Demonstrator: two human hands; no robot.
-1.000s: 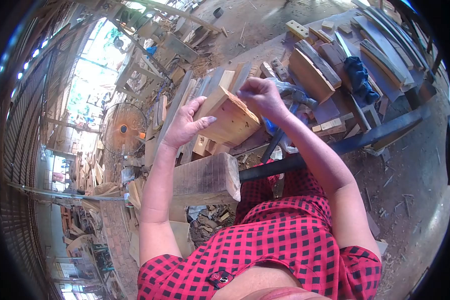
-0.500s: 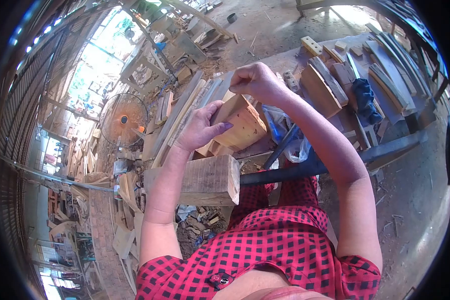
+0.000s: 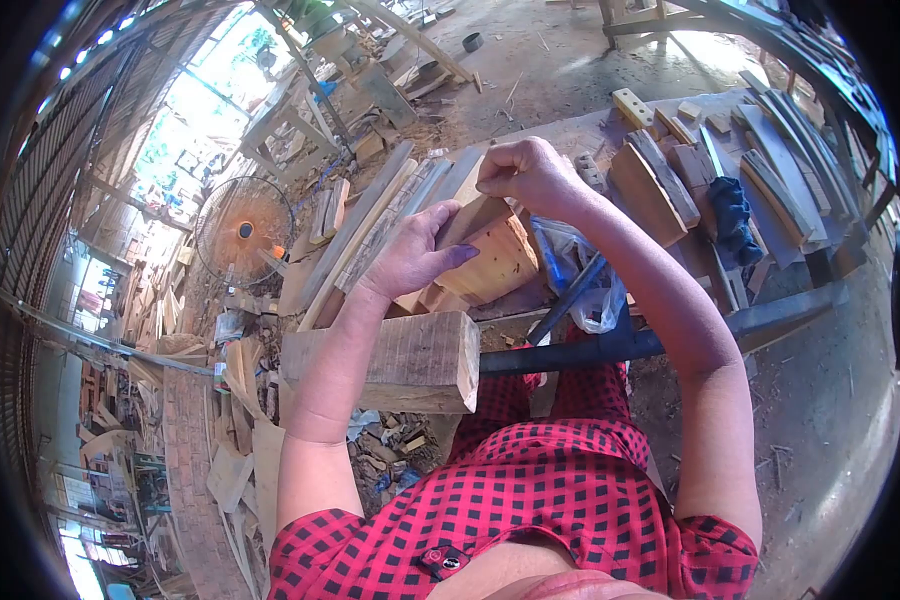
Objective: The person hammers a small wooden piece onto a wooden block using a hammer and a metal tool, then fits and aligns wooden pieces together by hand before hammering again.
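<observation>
Clamping a wooden block [image 3: 497, 265] with the left hand [image 3: 410, 250], with thumb against the near face and fingers at the far edge, leaving the narrow side in sight between them. Holding the right hand [image 3: 530, 178] close over the top of that same block, with thumb and fingertips drawn together; impossible to tell whether pinching something thin or touching the wood. Tilted within the grip, showing a yellowish face with dark specks and a rough, ragged upper edge.

Just right of the block, under the right forearm, a crumpled clear plastic bag [image 3: 598, 308] with something blue beside it, and a dark stick [image 3: 570, 298] slanting across. Below the left wrist, partly covered by the forearm, a thick beam [image 3: 400, 360], with a dark bar [image 3: 595, 348] running from near its end toward the right, under the right arm.

Beyond the left fingers, long planks [image 3: 370, 225] side by side. Right of the right hand, more blocks [image 3: 645, 195], then a dark blue cloth [image 3: 733, 220] farther out, with a yellow block with holes [image 3: 632, 108] farther off. Well left of the grip, a round fan [image 3: 245, 230]. Nearer the body, below the beam, scattered scraps [image 3: 385, 452] beside red-and-black checked clothes [image 3: 540, 490]
</observation>
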